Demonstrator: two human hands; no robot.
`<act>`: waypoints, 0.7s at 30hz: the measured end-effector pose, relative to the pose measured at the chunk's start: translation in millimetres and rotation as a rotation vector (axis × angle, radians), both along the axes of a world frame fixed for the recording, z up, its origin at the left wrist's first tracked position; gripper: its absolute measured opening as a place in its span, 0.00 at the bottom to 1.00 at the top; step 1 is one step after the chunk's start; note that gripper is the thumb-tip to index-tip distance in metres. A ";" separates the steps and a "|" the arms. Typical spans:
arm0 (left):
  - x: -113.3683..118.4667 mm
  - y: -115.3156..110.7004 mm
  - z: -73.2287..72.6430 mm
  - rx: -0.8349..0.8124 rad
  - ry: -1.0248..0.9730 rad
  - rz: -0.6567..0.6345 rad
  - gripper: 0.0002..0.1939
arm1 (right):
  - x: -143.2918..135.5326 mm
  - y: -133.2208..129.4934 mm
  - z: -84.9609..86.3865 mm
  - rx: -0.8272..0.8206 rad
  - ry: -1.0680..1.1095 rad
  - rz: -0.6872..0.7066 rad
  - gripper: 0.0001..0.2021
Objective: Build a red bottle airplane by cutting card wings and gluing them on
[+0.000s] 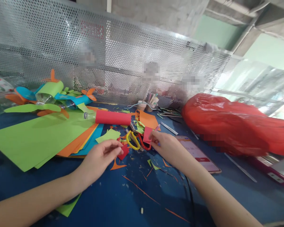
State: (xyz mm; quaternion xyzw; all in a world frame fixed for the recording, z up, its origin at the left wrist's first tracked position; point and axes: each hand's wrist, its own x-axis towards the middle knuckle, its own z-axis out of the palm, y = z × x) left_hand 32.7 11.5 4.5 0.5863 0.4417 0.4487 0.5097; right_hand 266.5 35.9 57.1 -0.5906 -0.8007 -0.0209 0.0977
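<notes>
Forearms angled inward; right hand pinches red paper; left hand half-curled, grip on red scrap unclear.

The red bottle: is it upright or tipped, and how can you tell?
Tipped: the red bottle lies on its side, its clear neck pointing left in the picture.

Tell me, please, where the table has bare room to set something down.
Bare table lies between the phone, the right forearm and the long white strip, and between the left forearm and the small white piece. It is crowded between the left hand and right hand, with yellow-handled scissors and paper scraps.
</notes>
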 end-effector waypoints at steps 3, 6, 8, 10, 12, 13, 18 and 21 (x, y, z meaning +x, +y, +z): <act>6.4 -7.9 -8.1 -0.041 -0.050 -0.147 0.06 | -3.1 -2.2 6.6 0.164 0.224 -0.039 0.07; 11.4 -12.9 -13.2 -0.094 -0.139 -0.174 0.06 | -13.8 -6.5 5.8 0.074 0.635 0.102 0.05; 13.2 -13.8 -13.0 -0.135 -0.208 -0.133 0.09 | -24.7 -9.7 -0.4 -0.136 0.904 0.204 0.07; 13.8 -13.2 -9.9 -0.190 -0.279 -0.075 0.13 | -36.0 -12.8 -9.5 -0.312 1.079 0.233 0.09; 13.3 -12.1 -5.5 -0.234 -0.318 -0.040 0.17 | -45.5 -15.3 -19.1 -0.448 1.182 0.227 0.10; 12.9 -11.4 -3.4 -0.239 -0.327 -0.028 0.17 | -49.2 -16.1 -23.5 -0.497 1.231 0.214 0.10; 10.5 -7.8 -0.6 -0.171 -0.369 0.015 0.13 | -57.3 -15.8 -37.3 -0.510 1.440 0.129 0.10; 10.3 -6.4 -2.9 -0.165 -0.386 0.029 0.13 | -57.2 -14.8 -39.4 -0.525 1.480 0.116 0.11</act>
